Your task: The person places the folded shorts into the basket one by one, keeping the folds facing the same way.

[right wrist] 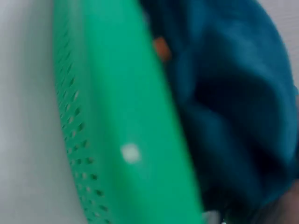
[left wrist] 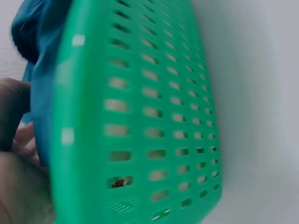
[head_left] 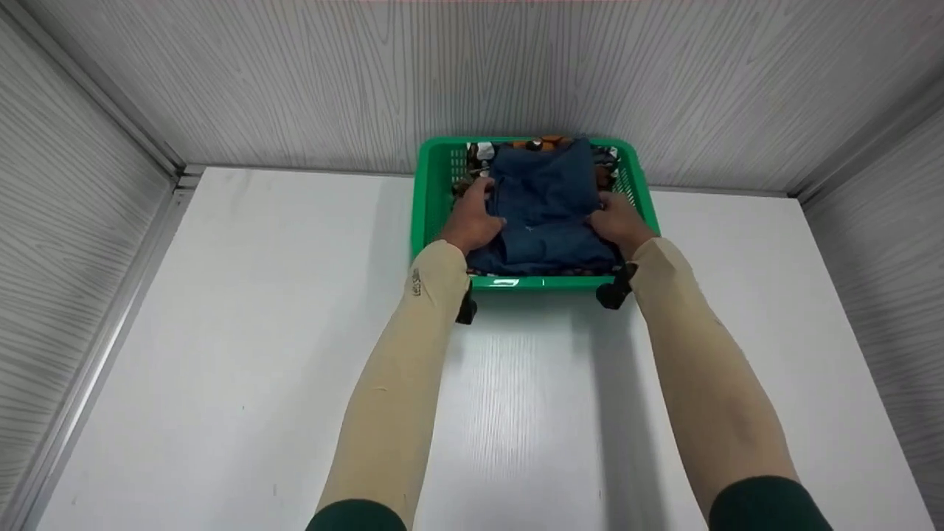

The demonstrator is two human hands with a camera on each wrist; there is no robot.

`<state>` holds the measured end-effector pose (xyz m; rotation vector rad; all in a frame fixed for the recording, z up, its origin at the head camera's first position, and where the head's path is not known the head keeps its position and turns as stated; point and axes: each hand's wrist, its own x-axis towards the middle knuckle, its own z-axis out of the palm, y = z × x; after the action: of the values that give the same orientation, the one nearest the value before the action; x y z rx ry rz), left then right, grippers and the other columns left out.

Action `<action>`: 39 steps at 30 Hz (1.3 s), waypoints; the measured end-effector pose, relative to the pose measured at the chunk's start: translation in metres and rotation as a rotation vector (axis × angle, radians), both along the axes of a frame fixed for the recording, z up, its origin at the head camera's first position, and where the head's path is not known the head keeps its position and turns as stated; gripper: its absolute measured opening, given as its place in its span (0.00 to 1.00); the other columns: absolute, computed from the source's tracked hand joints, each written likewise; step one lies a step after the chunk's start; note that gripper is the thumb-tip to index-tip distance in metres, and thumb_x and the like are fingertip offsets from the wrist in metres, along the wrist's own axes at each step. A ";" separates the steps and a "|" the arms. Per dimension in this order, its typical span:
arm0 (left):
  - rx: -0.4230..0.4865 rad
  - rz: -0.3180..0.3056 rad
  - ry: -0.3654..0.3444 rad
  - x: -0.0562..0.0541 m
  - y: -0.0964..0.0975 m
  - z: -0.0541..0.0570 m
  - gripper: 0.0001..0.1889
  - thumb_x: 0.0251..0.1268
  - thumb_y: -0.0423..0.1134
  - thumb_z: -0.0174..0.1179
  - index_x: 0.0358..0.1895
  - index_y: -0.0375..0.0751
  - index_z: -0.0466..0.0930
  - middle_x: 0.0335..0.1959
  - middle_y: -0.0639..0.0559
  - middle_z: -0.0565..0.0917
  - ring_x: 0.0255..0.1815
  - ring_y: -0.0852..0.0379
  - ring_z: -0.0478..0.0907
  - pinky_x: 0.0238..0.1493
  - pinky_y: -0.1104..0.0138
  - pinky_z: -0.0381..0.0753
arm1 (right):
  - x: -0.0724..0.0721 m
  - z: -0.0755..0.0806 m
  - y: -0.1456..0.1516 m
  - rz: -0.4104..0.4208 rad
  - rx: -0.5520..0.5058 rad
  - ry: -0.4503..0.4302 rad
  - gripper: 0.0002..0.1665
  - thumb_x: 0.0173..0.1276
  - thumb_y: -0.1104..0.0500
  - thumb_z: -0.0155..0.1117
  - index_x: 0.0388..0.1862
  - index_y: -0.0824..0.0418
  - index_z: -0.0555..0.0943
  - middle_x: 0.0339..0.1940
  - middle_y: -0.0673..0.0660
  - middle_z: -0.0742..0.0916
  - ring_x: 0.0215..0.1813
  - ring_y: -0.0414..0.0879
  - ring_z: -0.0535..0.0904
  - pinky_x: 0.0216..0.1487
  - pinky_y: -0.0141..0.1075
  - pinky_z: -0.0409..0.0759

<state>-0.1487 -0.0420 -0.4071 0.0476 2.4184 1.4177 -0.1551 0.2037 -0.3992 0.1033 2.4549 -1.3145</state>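
Note:
A folded dark blue garment (head_left: pixel 546 195) lies in a green plastic basket (head_left: pixel 531 282), over other patterned fabric (head_left: pixel 481 153). My left hand (head_left: pixel 472 220) grips the garment's left side, thumb on top. At its right side, my right hand (head_left: pixel 623 223) pinches the edge. Both hands are inside the basket rim. In the left wrist view, the basket's slotted front wall (left wrist: pixel 163 112) covers much of the picture, with the blue cloth (left wrist: pixel 44 79) behind it. The right wrist view is blurred and shows the bunched cloth (right wrist: pixel 233 88) beside the green rim (right wrist: pixel 135 112).
The basket stands at the far edge of a white table (head_left: pixel 258 354), close against a grey wood-grain panel (head_left: pixel 295 81). Similar panels rise at the left (head_left: pixel 66 206) and right (head_left: pixel 885 206). A dark wrist-camera mount (head_left: pixel 613 293) overhangs the basket's front rim.

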 end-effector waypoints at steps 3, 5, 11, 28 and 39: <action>-0.171 -0.051 0.006 0.006 0.003 0.008 0.37 0.78 0.35 0.54 0.83 0.47 0.46 0.75 0.44 0.66 0.64 0.49 0.74 0.53 0.59 0.74 | 0.007 0.003 -0.002 0.051 0.159 0.039 0.30 0.71 0.68 0.42 0.71 0.75 0.67 0.64 0.71 0.75 0.54 0.57 0.69 0.55 0.46 0.68; -0.337 -0.115 0.074 0.011 0.005 0.019 0.38 0.79 0.40 0.54 0.83 0.45 0.44 0.77 0.40 0.62 0.67 0.45 0.71 0.58 0.56 0.74 | 0.010 0.008 -0.004 0.075 0.281 0.129 0.33 0.73 0.64 0.48 0.74 0.76 0.63 0.68 0.74 0.73 0.63 0.61 0.71 0.64 0.50 0.69; -0.718 -0.371 0.332 0.019 0.003 0.058 0.39 0.78 0.62 0.47 0.84 0.53 0.45 0.83 0.38 0.37 0.82 0.35 0.38 0.79 0.46 0.44 | 0.015 0.029 -0.017 0.229 0.427 0.453 0.47 0.76 0.44 0.59 0.82 0.65 0.53 0.79 0.70 0.60 0.79 0.64 0.54 0.77 0.58 0.53; -0.741 -0.425 0.004 0.063 0.010 0.032 0.48 0.69 0.73 0.47 0.84 0.60 0.38 0.83 0.42 0.34 0.82 0.39 0.38 0.61 0.52 0.76 | 0.036 -0.001 -0.036 0.459 0.679 -0.261 0.65 0.67 0.31 0.62 0.85 0.45 0.31 0.84 0.63 0.37 0.82 0.69 0.37 0.73 0.64 0.58; -0.735 -0.414 -0.016 0.073 0.000 0.035 0.49 0.68 0.72 0.50 0.84 0.59 0.39 0.83 0.39 0.37 0.82 0.37 0.38 0.63 0.51 0.75 | 0.053 0.003 -0.052 0.454 0.688 -0.230 0.63 0.68 0.32 0.62 0.85 0.47 0.33 0.84 0.64 0.39 0.82 0.66 0.36 0.75 0.61 0.56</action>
<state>-0.0754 -0.0421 -0.3719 0.3297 2.5622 0.3181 -0.1023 0.1519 -0.3962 -0.1218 2.4179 -0.2335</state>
